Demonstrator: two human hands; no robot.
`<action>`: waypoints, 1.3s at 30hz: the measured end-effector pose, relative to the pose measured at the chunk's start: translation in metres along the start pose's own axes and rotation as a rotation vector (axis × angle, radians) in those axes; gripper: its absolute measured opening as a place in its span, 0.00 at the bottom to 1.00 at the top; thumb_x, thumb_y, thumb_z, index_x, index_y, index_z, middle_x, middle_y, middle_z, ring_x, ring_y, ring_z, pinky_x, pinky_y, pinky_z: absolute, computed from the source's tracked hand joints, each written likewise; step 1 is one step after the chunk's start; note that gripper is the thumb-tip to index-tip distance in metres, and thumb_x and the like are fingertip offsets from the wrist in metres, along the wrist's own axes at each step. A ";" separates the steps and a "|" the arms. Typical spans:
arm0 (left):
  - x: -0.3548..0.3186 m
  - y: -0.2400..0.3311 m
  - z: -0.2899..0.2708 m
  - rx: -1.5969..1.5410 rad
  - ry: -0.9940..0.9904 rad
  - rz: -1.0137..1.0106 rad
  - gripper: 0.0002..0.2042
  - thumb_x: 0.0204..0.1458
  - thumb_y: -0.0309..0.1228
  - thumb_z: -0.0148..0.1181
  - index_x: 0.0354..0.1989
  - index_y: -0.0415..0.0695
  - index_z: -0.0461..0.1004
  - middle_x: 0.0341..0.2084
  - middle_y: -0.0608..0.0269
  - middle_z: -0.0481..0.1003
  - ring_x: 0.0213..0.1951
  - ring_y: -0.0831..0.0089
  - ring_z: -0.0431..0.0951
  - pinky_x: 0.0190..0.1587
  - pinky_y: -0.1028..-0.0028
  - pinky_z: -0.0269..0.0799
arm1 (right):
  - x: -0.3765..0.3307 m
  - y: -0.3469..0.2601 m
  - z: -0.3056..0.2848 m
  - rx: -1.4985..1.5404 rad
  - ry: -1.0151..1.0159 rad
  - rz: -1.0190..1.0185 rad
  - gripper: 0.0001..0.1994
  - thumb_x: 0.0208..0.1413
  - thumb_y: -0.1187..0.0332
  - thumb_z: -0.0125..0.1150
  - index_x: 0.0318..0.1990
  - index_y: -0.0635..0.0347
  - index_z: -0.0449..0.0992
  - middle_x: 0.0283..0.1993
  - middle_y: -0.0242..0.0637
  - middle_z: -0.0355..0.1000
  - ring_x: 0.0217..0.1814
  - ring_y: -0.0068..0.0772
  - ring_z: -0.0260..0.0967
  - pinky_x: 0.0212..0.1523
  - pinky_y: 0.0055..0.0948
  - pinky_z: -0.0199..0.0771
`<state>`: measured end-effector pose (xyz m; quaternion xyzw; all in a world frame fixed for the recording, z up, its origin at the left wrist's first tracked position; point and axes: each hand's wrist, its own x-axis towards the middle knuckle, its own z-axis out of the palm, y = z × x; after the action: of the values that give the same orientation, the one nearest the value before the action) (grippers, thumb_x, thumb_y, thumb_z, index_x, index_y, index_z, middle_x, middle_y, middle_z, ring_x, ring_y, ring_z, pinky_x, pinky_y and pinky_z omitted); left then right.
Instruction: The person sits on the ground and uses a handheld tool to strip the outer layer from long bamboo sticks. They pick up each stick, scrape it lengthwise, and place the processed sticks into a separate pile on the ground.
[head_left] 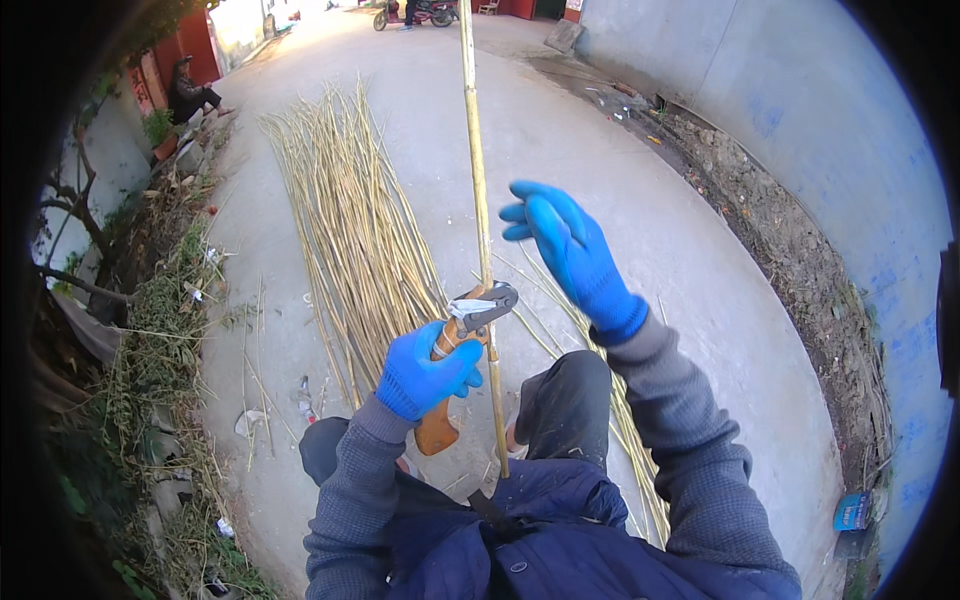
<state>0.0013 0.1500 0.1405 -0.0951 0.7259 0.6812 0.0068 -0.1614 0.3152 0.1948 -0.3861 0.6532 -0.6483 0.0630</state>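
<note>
My left hand, in a blue work glove, is closed round the orange-brown handle of a hand cutter with a grey metal head. A long, thin bamboo pole runs from the top of the view down to my lap. The cutter's head lies against the pole, but whether its jaws grip it I cannot tell. My right hand, also in a blue glove, is raised to the right of the pole, apart from it. Its fingers are partly bent and spread, with nothing visible in them.
A large bundle of thin bamboo poles lies on the concrete to the left. More greenish poles lie by my right leg. Weeds line the left edge; a pale wall stands right. A person sits far left.
</note>
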 end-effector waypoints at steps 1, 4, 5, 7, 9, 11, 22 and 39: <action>0.005 0.003 -0.003 -0.014 -0.004 0.072 0.16 0.57 0.34 0.60 0.48 0.34 0.72 0.26 0.55 0.79 0.27 0.72 0.82 0.28 0.75 0.80 | -0.029 0.007 0.007 -0.166 0.109 0.059 0.21 0.69 0.62 0.46 0.62 0.69 0.64 0.51 0.46 0.72 0.50 0.34 0.72 0.52 0.32 0.73; 0.025 0.009 -0.009 -0.041 0.025 0.088 0.16 0.58 0.34 0.60 0.47 0.34 0.73 0.25 0.54 0.79 0.27 0.72 0.82 0.27 0.76 0.80 | -0.107 0.033 0.029 -0.157 -0.102 0.128 0.23 0.68 0.64 0.44 0.67 0.66 0.59 0.50 0.46 0.73 0.47 0.31 0.74 0.50 0.30 0.73; 0.032 0.009 -0.008 -0.059 0.044 0.087 0.16 0.58 0.34 0.60 0.47 0.34 0.73 0.25 0.54 0.79 0.26 0.71 0.82 0.27 0.76 0.80 | -0.114 0.040 0.037 -0.304 -0.094 -0.021 0.23 0.68 0.62 0.45 0.67 0.61 0.60 0.43 0.43 0.76 0.39 0.27 0.75 0.43 0.28 0.75; 0.041 0.008 -0.001 -0.159 0.017 0.094 0.16 0.58 0.35 0.59 0.47 0.34 0.73 0.26 0.53 0.80 0.26 0.71 0.81 0.27 0.75 0.79 | -0.128 0.047 0.040 -0.150 -0.044 0.253 0.22 0.67 0.61 0.48 0.65 0.60 0.63 0.36 0.42 0.76 0.34 0.28 0.76 0.38 0.29 0.75; 0.042 0.003 0.007 -0.214 0.034 0.064 0.16 0.59 0.35 0.59 0.48 0.34 0.73 0.28 0.52 0.80 0.28 0.70 0.81 0.28 0.74 0.79 | -0.123 0.048 0.037 -0.072 0.008 0.285 0.21 0.67 0.60 0.49 0.63 0.58 0.65 0.26 0.39 0.74 0.26 0.29 0.75 0.29 0.30 0.74; 0.039 -0.006 0.016 -0.337 0.044 0.022 0.16 0.59 0.35 0.59 0.48 0.34 0.73 0.29 0.53 0.79 0.30 0.69 0.81 0.31 0.73 0.80 | -0.116 0.049 0.032 -0.167 0.002 0.333 0.19 0.66 0.62 0.50 0.60 0.58 0.67 0.25 0.41 0.74 0.26 0.33 0.76 0.29 0.31 0.75; 0.108 -0.076 -0.084 -0.684 0.286 0.046 0.17 0.55 0.36 0.61 0.47 0.36 0.73 0.29 0.63 0.75 0.30 0.74 0.76 0.31 0.76 0.75 | -0.268 0.034 -0.051 -0.836 -0.312 0.075 0.06 0.57 0.65 0.58 0.37 0.56 0.72 0.17 0.41 0.67 0.17 0.45 0.67 0.21 0.42 0.67; 0.040 -0.101 0.038 -0.593 0.144 -0.230 0.16 0.57 0.34 0.60 0.46 0.33 0.74 0.24 0.58 0.75 0.24 0.69 0.76 0.27 0.71 0.76 | -0.190 0.094 -0.021 -0.561 -0.302 0.151 0.08 0.63 0.62 0.52 0.41 0.56 0.71 0.24 0.47 0.70 0.25 0.48 0.72 0.26 0.39 0.71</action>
<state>-0.0281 0.1769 0.0326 -0.2223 0.4791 0.8491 0.0045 -0.0816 0.4308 0.0340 -0.4307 0.8164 -0.3721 0.0979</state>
